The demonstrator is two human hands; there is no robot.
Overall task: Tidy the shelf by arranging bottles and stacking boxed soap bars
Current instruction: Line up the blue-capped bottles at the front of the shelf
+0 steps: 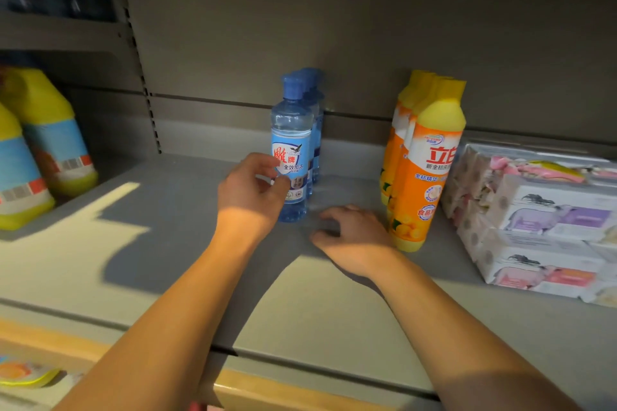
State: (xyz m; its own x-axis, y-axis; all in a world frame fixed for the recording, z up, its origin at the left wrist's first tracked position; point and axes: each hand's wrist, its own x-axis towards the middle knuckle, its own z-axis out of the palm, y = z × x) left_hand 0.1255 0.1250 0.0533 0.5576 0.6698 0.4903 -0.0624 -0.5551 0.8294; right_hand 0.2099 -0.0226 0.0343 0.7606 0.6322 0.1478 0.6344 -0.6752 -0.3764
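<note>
Your left hand [252, 192] is pinching the front blue bottle [291, 157], standing upright on the shelf [167, 243]. Just right, your right hand [350, 237] is resting loosely curled, holding nothing, with orange bottles [424, 177] and boxed soap bars [547, 220] beyond it.

Grey metal shelf [140, 264] with a grey back panel [334, 37] behind it. A perforated upright [140, 77] runs down the far left, dividing off an adjoining bay. A yellow edge strip [283, 390] lines the near front. Warm light falls in patches across the near left; the far part lies in shadow.
</note>
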